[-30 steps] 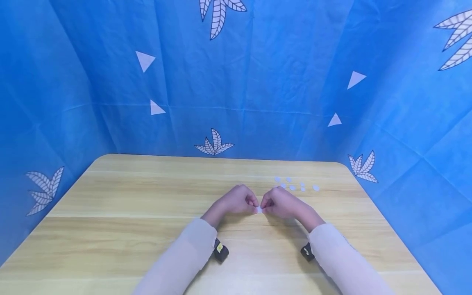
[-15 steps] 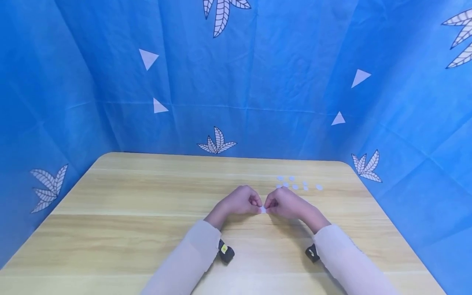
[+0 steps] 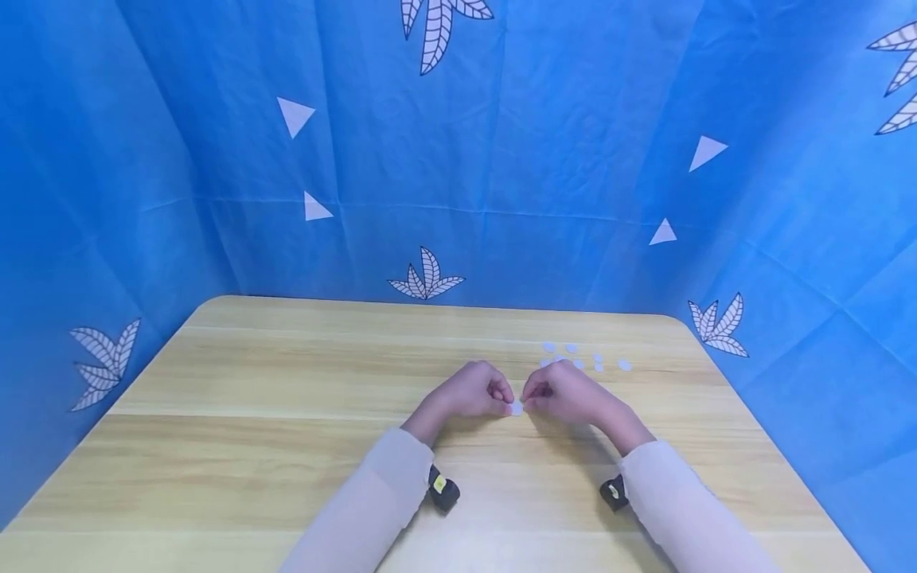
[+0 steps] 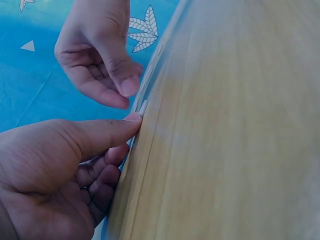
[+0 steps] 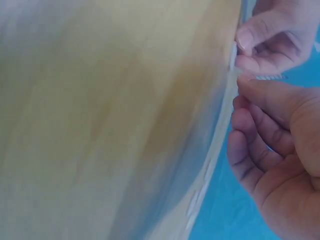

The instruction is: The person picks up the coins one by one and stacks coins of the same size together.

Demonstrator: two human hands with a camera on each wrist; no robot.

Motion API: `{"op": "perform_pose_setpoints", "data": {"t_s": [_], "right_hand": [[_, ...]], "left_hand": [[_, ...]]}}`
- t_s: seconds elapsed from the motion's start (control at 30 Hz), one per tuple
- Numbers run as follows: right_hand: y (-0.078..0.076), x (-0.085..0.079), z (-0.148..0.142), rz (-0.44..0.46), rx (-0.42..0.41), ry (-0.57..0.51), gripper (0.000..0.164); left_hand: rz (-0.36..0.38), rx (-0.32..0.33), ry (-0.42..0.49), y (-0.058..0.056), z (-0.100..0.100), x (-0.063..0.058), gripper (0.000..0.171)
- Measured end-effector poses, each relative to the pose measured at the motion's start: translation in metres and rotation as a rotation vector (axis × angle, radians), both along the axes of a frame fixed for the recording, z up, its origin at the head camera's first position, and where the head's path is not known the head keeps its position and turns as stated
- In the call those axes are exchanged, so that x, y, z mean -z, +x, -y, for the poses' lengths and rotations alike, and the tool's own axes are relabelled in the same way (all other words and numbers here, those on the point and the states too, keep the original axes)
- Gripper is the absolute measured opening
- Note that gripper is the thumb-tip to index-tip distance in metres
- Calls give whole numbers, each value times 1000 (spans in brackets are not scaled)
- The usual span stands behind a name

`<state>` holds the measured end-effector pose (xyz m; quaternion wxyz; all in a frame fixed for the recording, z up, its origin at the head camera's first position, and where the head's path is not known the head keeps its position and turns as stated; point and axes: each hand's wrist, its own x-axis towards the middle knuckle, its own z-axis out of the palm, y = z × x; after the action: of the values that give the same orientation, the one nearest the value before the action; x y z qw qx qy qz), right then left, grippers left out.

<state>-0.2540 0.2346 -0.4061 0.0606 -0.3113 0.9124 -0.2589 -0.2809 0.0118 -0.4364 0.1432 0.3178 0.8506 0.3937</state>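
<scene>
My left hand (image 3: 469, 390) pinches a small white disc (image 3: 517, 408) by its left edge, just above the wooden table. In the left wrist view the disc (image 4: 143, 107) stands thin and edge-on at the thumb tip. Beside its right edge hovers my right hand (image 3: 569, 391), fingers curled and thumb near the index finger, with a narrow gap to the disc. Whether something thin lies between the right fingertips cannot be made out. In the right wrist view the disc (image 5: 233, 55) shows beyond the right fingertips.
Several more white discs (image 3: 625, 365) lie loose on the table (image 3: 286, 461) beyond the right hand, some partly hidden by it. A blue patterned curtain (image 3: 401, 159) surrounds the back and sides. Black wrist devices (image 3: 444, 492) hang below both sleeves.
The right fingertips have come away from the disc's right edge, leaving a small gap. The left hand keeps its pinch. The whole head view has shifted slightly.
</scene>
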Motion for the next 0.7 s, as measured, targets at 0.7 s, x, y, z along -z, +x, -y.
{"op": "perform_pose_setpoints", "data": {"t_s": [0.7], "right_hand": [[-31, -17, -49, 14, 252, -49, 19]], "left_hand": [[28, -17, -8, 0, -1, 1, 6]]}}
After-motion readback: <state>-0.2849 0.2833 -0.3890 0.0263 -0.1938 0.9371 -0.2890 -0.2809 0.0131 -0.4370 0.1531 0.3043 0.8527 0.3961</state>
